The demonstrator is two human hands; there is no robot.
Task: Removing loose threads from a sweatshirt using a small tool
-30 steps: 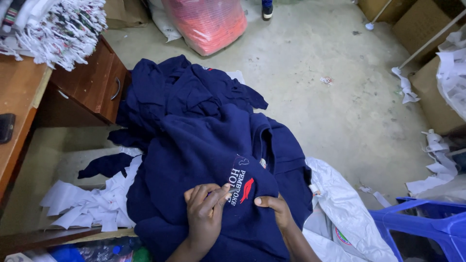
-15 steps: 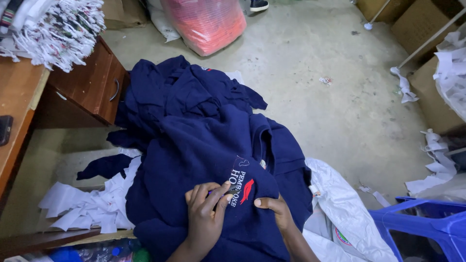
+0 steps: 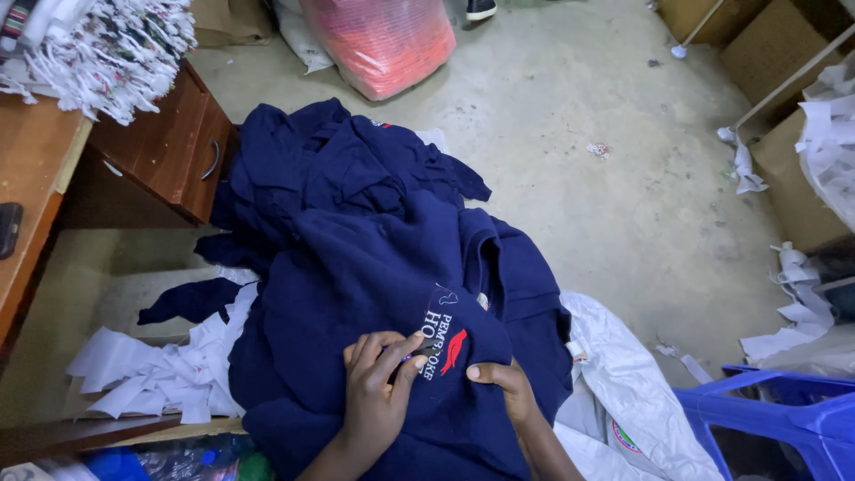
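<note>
While both hands work at the bottom of the view, the navy sweater (image 3: 374, 267) is the landmark, spread over a heap of the same dark blue cloth in the middle of the floor. Left hand (image 3: 378, 392) lies flat on its front, fingers (image 3: 392, 349) long and loosely together, tips pressing just beside the emblem (image 3: 445, 343), a small white-and-red badge stitched to the chest. Right hand (image 3: 506, 387) sits on the other side of that emblem, thumb on top and fingers curled under, pinching a fold of the sweater; how far under they reach, I cannot tell. Left of the sweater, white paper strips (image 3: 151, 379) lie scattered, touching its edge, and beyond them stands a brown wooden desk (image 3: 169, 142) with a curved handle, a shaggy bundle of white strips (image 3: 107, 49) on top. Beyond the sweater, at the far side, a red-filled clear bag (image 3: 383, 40) rests on the concrete. Right of the sweater, a white sack (image 3: 623, 392) pokes out from under it, and past that a blue plastic crate (image 3: 784, 419) shows at the corner.
</note>
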